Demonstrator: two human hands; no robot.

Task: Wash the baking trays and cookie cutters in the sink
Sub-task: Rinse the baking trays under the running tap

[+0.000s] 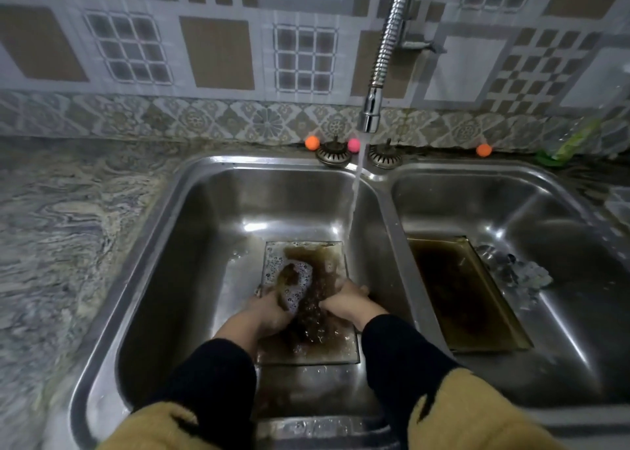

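Hands work low in the left basin: the left hand and right hand, fingers curled, grips unclear, rest on a baking tray of brown suds under tap water. Second tray soaks in the right basin. No legible writing.

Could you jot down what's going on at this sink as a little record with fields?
Place: double steel sink
Tap: faucet running into left basin
Left basin: tray under brown, bubbly water
Left hand: on the tray
Right hand: on the tray
Right basin: second tray holding dark water, untouched
Cookie cutters: cannot tell
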